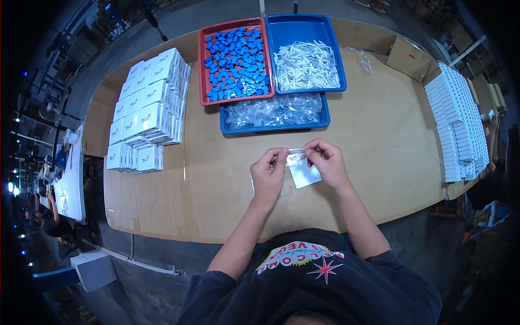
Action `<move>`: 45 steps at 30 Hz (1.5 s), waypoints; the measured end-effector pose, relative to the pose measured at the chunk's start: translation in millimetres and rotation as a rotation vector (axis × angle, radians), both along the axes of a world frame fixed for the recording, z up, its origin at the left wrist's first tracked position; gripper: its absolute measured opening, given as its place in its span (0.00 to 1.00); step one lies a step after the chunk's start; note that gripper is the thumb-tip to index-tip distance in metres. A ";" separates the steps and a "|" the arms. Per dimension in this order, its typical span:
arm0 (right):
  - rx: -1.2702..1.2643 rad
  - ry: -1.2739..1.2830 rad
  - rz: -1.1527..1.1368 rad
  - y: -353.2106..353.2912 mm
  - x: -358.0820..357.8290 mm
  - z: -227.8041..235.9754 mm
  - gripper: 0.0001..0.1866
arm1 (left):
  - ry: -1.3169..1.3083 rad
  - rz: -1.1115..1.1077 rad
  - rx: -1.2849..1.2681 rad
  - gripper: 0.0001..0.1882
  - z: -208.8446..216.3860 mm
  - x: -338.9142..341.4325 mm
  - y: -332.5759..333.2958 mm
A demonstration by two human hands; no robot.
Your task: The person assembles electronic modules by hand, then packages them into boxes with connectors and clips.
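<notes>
Near the middle of the cardboard-covered table, my left hand [268, 176] and my right hand [329, 165] pinch the two sides of a small clear plastic bag [295, 154]. Fingertips are closed on its upper edge. Just below the bag shows a flat white square [306, 177], like a box or card; whether it sits inside the bag or under it, I cannot tell. Another pale edge peeks out beneath my left hand, mostly covered by it.
Beyond my hands stand a red tray [203, 70] of blue clip-like pieces, a blue tray [340, 65] of white sticks, and a lower blue tray [271, 130] of clear bags. White boxes [149, 111] are stacked left, more boxes [457, 124] right. Cardboard walls [409, 57] edge the table.
</notes>
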State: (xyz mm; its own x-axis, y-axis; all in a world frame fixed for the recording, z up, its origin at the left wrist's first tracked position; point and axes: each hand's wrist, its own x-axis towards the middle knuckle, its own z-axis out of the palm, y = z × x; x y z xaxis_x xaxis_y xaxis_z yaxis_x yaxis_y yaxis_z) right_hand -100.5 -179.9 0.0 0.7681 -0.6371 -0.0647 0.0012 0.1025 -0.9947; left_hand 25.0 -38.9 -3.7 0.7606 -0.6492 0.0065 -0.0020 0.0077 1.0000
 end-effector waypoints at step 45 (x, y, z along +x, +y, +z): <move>0.086 -0.022 0.057 48.3 14.5 -0.6 0.08 | -0.340 -0.044 0.031 0.06 9.2 -8.6 39.7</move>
